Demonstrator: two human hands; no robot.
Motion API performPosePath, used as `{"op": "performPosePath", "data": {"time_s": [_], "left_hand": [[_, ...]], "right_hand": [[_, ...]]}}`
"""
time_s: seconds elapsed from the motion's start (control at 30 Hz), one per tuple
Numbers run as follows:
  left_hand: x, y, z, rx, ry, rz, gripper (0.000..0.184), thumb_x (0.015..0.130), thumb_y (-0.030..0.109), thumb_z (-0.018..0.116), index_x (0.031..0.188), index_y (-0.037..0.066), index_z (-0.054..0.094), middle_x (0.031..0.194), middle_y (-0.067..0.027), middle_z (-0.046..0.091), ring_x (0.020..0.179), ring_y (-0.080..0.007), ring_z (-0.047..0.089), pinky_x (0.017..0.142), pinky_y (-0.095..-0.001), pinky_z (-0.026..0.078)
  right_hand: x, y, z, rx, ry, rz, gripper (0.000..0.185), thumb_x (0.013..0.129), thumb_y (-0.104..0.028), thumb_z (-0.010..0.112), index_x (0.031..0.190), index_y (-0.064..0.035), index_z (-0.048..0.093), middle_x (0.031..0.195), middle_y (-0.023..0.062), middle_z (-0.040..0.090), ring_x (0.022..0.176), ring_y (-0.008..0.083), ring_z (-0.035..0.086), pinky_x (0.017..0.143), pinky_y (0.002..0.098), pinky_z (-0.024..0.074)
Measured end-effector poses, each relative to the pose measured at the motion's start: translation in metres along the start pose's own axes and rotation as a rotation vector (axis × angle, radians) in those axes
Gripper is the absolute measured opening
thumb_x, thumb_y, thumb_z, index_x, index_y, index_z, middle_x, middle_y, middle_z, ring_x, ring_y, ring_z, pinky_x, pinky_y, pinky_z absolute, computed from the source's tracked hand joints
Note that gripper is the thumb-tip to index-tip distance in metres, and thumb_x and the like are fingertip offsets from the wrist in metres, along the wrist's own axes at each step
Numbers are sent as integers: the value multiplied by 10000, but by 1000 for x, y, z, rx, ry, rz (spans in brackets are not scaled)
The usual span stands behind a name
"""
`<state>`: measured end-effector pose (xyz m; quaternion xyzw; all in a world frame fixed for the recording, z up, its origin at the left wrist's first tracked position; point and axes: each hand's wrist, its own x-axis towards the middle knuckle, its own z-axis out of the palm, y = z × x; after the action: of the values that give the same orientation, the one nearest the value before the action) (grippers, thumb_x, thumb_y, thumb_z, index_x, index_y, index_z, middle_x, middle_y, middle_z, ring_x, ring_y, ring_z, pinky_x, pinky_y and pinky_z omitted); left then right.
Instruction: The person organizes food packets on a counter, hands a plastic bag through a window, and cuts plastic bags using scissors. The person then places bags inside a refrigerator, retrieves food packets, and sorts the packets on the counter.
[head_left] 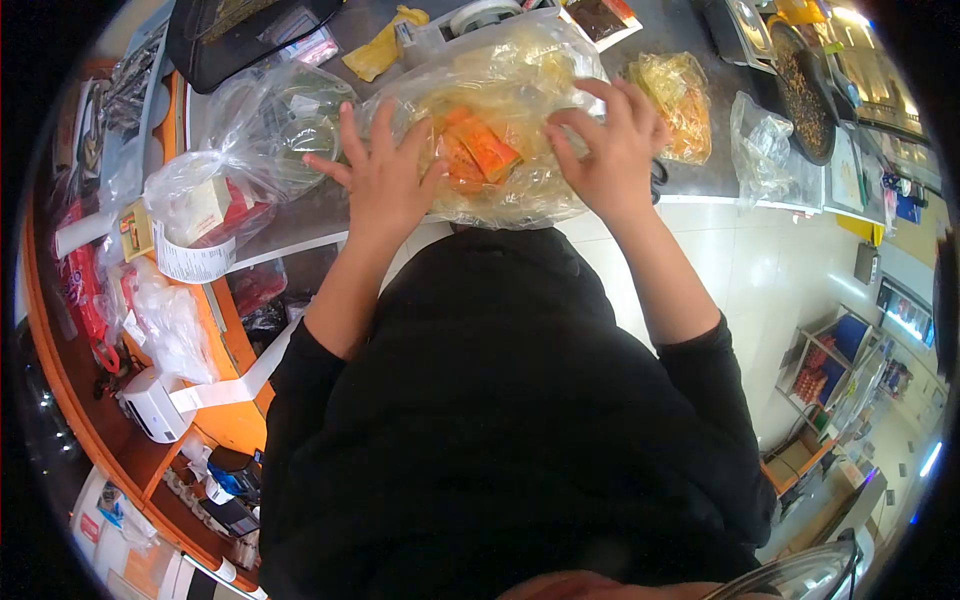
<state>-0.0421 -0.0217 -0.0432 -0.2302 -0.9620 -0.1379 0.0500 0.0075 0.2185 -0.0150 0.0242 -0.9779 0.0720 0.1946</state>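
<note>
A clear plastic bag (520,205) lies at the table's front edge, with an orange-red packet or piece (482,148) showing inside it. My left hand (385,180) is over the bag's left side, fingers spread apart. At the bag's right side is my right hand (618,150). Its thumb and index fingertips come together at the film in a pinch, while the other fingers are raised and curved. To the left of my left hand sits another clear bag (300,120) with dark green contents. Right of my right hand lies a bag with yellow-orange contents (675,105).
A knotted clear bag (190,190) holds a white and red box at the left. Crumpled plastic (762,140) lies on the right, beside a dark tray of grains (800,95). Below left, a white label printer (155,405) trails a paper strip. A black tray (225,45) stands behind.
</note>
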Motion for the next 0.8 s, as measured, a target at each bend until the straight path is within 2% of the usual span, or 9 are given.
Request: {"op": "performPosePath", "data": {"time_s": [0.07, 0.17, 0.2, 0.3, 0.4, 0.53, 0.6, 0.7, 0.8], "left_hand": [[-2, -2, 2, -43, 119, 75, 330, 763, 289, 671, 1084, 224, 628, 1305, -11, 430, 1327, -381, 190, 904, -790, -47], [0, -1, 5, -109, 188, 338, 254, 813, 310, 629, 1054, 235, 654, 1213, 22, 534, 1307, -339, 274, 942, -748, -64], [1, 2, 5, -131, 192, 450, 240, 830, 320, 615, 1050, 238, 662, 1186, 30, 563, 1303, -325, 296, 958, -730, -72], [5, 23, -2, -119, 39, 411, 276, 818, 297, 611, 1074, 196, 636, 1062, 58, 606, 1212, -317, 418, 918, -774, -45], [6, 21, 3, -23, -110, 158, 471, 803, 340, 631, 1216, 128, 556, 1113, 2, 607, 1249, -306, 399, 920, -769, -49], [11, 11, 20, -155, -73, -47, 686, 782, 381, 655, 1340, 58, 422, 1137, -101, 608, 1237, -306, 434, 917, -767, -56], [16, 11, 15, -180, -156, -108, 745, 774, 389, 661, 1370, 42, 380, 1141, -149, 604, 1212, -311, 466, 941, -749, -51], [22, -12, 27, -277, -41, -97, 726, 769, 299, 684, 1360, 14, 373, 1085, -131, 633, 1109, -292, 554, 1038, -638, -59], [34, -26, 26, -884, 31, -222, 602, 800, 182, 669, 1309, -9, 411, 1021, -119, 653, 1029, -251, 601, 1092, -525, 148]], "right_hand": [[-7, -2, 3, -19, 136, 169, 223, 697, -322, 724, 880, -210, 665, 952, 15, 576, 1004, 284, 495, 804, 438, 317], [-17, -9, 17, 104, -158, 451, 284, 721, -387, 697, 908, -177, 656, 939, 63, 602, 965, 287, 524, 797, 451, 327], [-19, -14, 21, 133, -251, 438, 311, 730, -377, 691, 956, -169, 641, 941, 51, 612, 969, 283, 527, 797, 460, 331], [-19, -32, 32, 220, -520, 393, 405, 757, -347, 671, 1100, -145, 598, 948, 16, 645, 981, 268, 536, 799, 488, 343], [-17, -61, 22, 402, -546, 188, 428, 752, -276, 660, 1154, -155, 576, 1001, 23, 644, 1106, 296, 484, 804, 514, 339], [-40, -70, 32, 384, -473, -123, 472, 729, -177, 648, 1193, -208, 570, 1100, 30, 624, 1204, 350, 397, 747, 534, 329], [-36, -65, 25, 418, -506, -149, 433, 738, -161, 639, 1164, -197, 575, 1092, 26, 623, 1165, 325, 444, 751, 514, 328], [-40, -52, 26, 480, -470, -51, 380, 753, -163, 641, 1125, -175, 565, 1070, 21, 624, 1078, 280, 521, 768, 480, 325], [-37, -39, 19, 442, -472, 146, 406, 740, -220, 680, 1110, -148, 531, 1052, 36, 621, 988, 244, 575, 786, 444, 323]]}}
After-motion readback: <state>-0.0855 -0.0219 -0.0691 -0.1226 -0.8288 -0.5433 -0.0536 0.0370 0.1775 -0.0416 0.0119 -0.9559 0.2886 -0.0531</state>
